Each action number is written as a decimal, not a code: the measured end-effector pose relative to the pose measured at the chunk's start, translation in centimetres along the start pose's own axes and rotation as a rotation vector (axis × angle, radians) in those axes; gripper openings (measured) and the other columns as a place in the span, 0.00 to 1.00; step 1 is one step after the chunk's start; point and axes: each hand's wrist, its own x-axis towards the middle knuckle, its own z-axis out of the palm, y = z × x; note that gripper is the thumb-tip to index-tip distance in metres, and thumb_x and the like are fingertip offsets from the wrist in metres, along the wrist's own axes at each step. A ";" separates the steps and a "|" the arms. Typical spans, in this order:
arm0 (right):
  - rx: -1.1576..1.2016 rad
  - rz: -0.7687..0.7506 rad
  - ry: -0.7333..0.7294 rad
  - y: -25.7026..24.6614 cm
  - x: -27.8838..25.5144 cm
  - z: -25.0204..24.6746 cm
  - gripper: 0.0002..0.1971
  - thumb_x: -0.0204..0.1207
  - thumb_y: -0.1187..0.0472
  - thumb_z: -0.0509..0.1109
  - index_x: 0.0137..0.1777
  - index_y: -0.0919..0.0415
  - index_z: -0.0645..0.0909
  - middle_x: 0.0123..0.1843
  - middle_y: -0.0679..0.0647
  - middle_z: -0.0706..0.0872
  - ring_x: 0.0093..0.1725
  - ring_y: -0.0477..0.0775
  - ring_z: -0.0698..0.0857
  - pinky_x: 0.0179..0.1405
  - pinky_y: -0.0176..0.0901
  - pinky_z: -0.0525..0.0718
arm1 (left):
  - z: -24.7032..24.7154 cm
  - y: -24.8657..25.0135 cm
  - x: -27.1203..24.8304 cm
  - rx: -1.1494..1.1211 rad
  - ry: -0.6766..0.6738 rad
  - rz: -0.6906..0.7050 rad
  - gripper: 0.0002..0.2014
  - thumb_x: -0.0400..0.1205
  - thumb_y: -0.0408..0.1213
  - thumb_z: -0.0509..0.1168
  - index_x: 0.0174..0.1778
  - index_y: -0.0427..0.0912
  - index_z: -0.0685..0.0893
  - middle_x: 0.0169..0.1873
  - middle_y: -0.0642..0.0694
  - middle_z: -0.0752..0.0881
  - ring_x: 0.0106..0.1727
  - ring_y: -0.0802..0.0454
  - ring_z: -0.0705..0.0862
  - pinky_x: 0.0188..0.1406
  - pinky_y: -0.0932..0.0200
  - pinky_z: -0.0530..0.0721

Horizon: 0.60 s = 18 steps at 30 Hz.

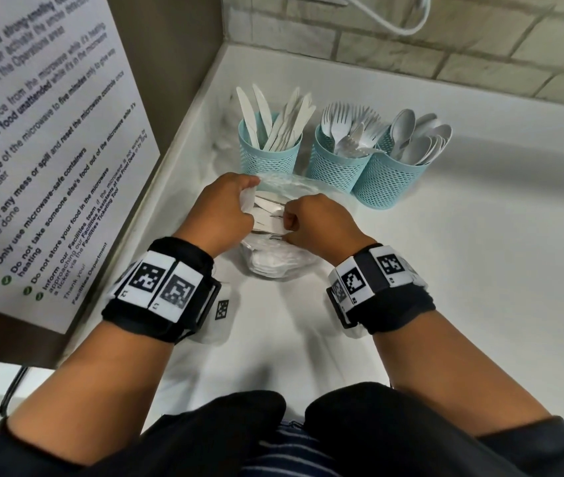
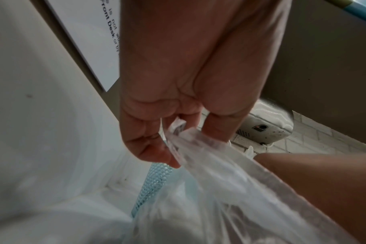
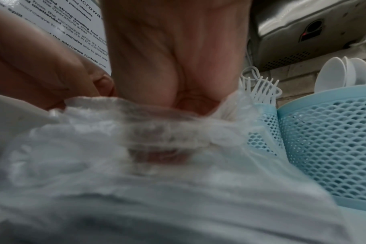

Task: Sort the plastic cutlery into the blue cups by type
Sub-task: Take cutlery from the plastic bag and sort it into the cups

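A clear plastic bag (image 1: 275,259) of white cutlery lies on the white counter (image 1: 446,270) in front of three blue mesh cups. My left hand (image 1: 229,204) pinches the bag's left edge (image 2: 184,138). My right hand (image 1: 311,218) grips the bag's right edge (image 3: 167,115), fingers curled. Both hands hold the bag's mouth between them. The left cup (image 1: 268,153) holds knives, the middle cup (image 1: 337,160) forks, the right cup (image 1: 390,177) spoons (image 3: 332,76).
A printed notice board (image 1: 39,149) stands on the left wall close to my left arm. A tiled wall (image 1: 446,46) with a white cable runs behind the cups. A metal appliance (image 3: 303,33) hangs above the counter.
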 end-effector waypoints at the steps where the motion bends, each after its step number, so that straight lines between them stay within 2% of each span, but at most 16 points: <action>1: 0.001 -0.014 0.013 -0.1 0.0 0.1 0.07 0.71 0.63 0.69 0.48 0.56 0.84 0.49 0.53 0.86 0.51 0.57 0.83 0.41 0.40 0.73 | 0.0 0.0 0.0 0.001 -0.001 0.001 0.30 0.75 0.21 0.61 0.74 0.43 0.72 0.73 0.48 0.73 0.71 0.51 0.73 0.60 0.73 0.63; 4: 0.028 -0.043 0.061 -0.3 -0.1 0.5 0.12 0.75 0.65 0.64 0.55 0.55 0.85 0.51 0.57 0.85 0.53 0.61 0.82 0.45 0.46 0.79 | 0.1 -0.1 0.1 -0.006 -0.009 0.002 0.30 0.75 0.21 0.61 0.74 0.43 0.72 0.73 0.48 0.73 0.73 0.52 0.72 0.61 0.74 0.62; 6: 0.039 -0.055 0.077 -0.2 -0.1 0.7 0.14 0.75 0.66 0.63 0.56 0.56 0.85 0.51 0.59 0.86 0.53 0.63 0.82 0.46 0.49 0.80 | 0.1 -0.1 0.1 -0.005 -0.009 0.005 0.30 0.75 0.21 0.62 0.74 0.43 0.72 0.73 0.48 0.73 0.73 0.52 0.72 0.61 0.75 0.62; 10: 0.016 -0.077 0.028 -0.2 0.1 0.9 0.12 0.73 0.62 0.68 0.56 0.56 0.82 0.53 0.57 0.83 0.57 0.61 0.79 0.48 0.49 0.80 | -0.1 -0.2 0.1 0.000 -0.007 0.003 0.31 0.74 0.20 0.61 0.74 0.44 0.72 0.73 0.49 0.73 0.71 0.52 0.73 0.61 0.74 0.63; 13: 0.046 -0.054 -0.013 -0.2 0.1 0.7 0.19 0.72 0.58 0.72 0.63 0.57 0.78 0.58 0.58 0.79 0.60 0.60 0.77 0.52 0.52 0.81 | 0.0 -0.1 0.0 -0.009 -0.014 -0.001 0.31 0.74 0.20 0.61 0.74 0.45 0.72 0.73 0.50 0.73 0.72 0.52 0.73 0.61 0.73 0.63; 15: 0.018 -0.049 -0.014 -0.2 0.2 0.6 0.18 0.72 0.56 0.72 0.61 0.58 0.79 0.58 0.58 0.80 0.59 0.60 0.79 0.50 0.48 0.80 | -0.1 0.0 -0.1 -0.013 -0.015 -0.005 0.31 0.75 0.20 0.61 0.74 0.45 0.72 0.73 0.50 0.73 0.72 0.53 0.72 0.60 0.74 0.63; 18: -0.066 -0.101 0.017 -0.5 0.0 0.7 0.09 0.75 0.60 0.67 0.53 0.59 0.81 0.54 0.57 0.83 0.55 0.60 0.81 0.41 0.43 0.73 | 0.0 0.0 -0.1 -0.024 -0.020 -0.005 0.31 0.75 0.20 0.61 0.75 0.46 0.72 0.73 0.51 0.73 0.71 0.53 0.72 0.60 0.73 0.64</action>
